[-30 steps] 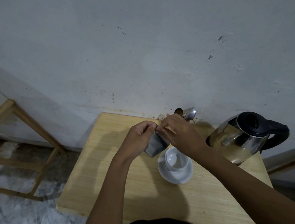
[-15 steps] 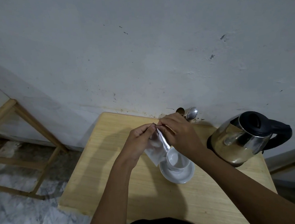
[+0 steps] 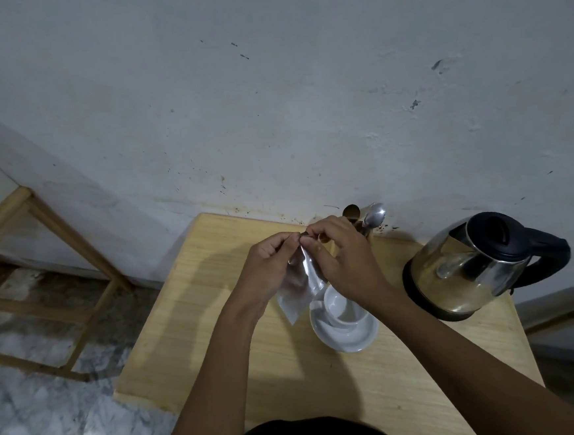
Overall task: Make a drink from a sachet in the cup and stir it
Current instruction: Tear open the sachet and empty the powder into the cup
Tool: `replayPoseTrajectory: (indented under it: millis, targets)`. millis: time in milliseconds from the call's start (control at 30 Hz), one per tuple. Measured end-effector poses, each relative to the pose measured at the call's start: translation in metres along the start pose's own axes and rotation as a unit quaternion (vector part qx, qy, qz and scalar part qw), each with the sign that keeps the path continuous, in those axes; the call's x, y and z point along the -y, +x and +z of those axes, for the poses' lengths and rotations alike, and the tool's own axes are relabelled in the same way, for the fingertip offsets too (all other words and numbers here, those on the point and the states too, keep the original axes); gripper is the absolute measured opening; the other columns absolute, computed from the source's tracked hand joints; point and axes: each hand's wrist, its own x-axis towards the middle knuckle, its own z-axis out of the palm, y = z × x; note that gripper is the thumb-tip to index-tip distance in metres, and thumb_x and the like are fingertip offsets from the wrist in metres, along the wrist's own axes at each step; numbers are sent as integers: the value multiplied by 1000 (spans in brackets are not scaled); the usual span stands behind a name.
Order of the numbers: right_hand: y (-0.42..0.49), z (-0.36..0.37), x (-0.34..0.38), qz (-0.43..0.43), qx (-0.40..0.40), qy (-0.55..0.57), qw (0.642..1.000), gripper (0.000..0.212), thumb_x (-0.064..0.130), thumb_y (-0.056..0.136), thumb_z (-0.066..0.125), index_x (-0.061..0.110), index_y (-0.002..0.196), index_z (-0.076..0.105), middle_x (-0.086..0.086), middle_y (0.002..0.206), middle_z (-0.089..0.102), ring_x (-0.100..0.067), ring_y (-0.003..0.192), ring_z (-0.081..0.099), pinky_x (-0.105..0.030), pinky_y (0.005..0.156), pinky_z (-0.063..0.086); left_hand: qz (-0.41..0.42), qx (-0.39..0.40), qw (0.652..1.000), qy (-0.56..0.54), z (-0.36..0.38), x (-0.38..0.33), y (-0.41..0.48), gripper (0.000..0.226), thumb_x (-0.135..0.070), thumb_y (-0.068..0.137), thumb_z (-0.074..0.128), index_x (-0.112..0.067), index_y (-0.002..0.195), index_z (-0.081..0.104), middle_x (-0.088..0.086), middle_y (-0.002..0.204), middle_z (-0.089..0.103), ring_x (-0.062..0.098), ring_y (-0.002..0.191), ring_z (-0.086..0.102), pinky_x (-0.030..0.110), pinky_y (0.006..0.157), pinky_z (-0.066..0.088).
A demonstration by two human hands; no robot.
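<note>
A silvery sachet (image 3: 298, 290) hangs just left of and above a white cup (image 3: 340, 307), which stands on a white saucer (image 3: 348, 336). My left hand (image 3: 271, 270) and my right hand (image 3: 345, 259) both pinch the sachet's top edge, fingertips nearly touching. The sachet's lower corner points down toward the table beside the saucer. My right wrist hides part of the cup's rim. Two spoons (image 3: 373, 217) stand upright behind my right hand, near the wall.
A steel kettle (image 3: 468, 268) with a black lid and handle sits at the right of the small wooden table (image 3: 190, 321). The wall runs along the table's far edge. A wooden frame (image 3: 40, 236) stands on the marble floor to the left.
The sachet has turned from a dark tilted face to a pale, hanging one, and both hands have shifted slightly left while still pinching its top.
</note>
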Motion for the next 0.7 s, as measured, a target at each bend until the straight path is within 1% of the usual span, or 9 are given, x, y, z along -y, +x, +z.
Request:
replayPoseTrajectory:
  millis: [100,167,233,300,400,467,500,567,700]
  targets:
    - [-2,3,-2,-68,-59,-71,993,9,12,90,65,6,89,71,-1,85,66,-12,88,52,-10,87,34,-3,-18,1000,-23,7,-2,1,22,-21,95,52,-16,90,73,-7,70,65,-3,65,59,8,63,46]
    - [-3,5,-5,-121,-86,-116,982,13,11,89,63,3,89,72,-7,85,68,-16,89,52,-13,90,33,-6,-23,999,-30,10,-4,1,22,-21,95,52,-19,87,73,-8,75,70,-4,69,62,8,63,48]
    - [-4,5,-9,-153,-102,-145,972,12,9,89,63,1,89,72,-9,85,70,-18,89,51,-15,94,32,-7,-31,999,-33,14,-4,0,22,-22,94,53,-23,85,73,-10,79,73,-4,74,64,8,67,48]
    - [-8,4,-10,-169,-117,-155,966,13,7,89,62,0,88,72,-10,85,71,-18,90,50,-13,97,30,-7,-52,999,-13,17,-3,0,22,-24,94,54,-27,82,72,-14,77,72,-6,76,64,9,70,47]
    - [-14,5,-3,-204,-108,-124,965,8,5,89,60,5,95,66,-10,88,69,-18,91,52,-19,96,35,-21,-82,996,22,14,1,2,20,-27,93,55,-28,82,71,-13,80,71,1,83,61,16,71,45]
    - [-17,5,2,-196,-107,-93,970,7,5,90,60,6,95,64,-7,91,66,-17,91,53,-21,94,38,-20,-74,997,33,8,2,3,21,-28,94,54,-26,83,72,-14,79,70,-5,79,61,11,67,44]
    - [-17,5,3,-175,-113,-81,975,8,5,90,60,4,93,67,-8,89,66,-17,90,53,-20,93,38,-12,-68,997,39,5,2,3,21,-28,94,54,-26,83,72,-15,77,70,-10,75,60,7,64,44]
    - [-18,3,4,-126,-118,-63,983,12,6,90,59,1,86,70,-9,84,67,-15,89,54,-17,91,38,5,-75,996,51,2,3,4,21,-28,94,53,-26,84,72,-16,76,71,-14,70,60,1,59,43]
    - [-27,2,13,-94,-125,-16,988,13,4,90,59,5,82,69,0,84,66,-9,88,55,-20,87,42,19,-115,992,45,-4,8,9,21,-26,94,53,-19,87,72,-10,80,71,-12,68,62,3,60,46]
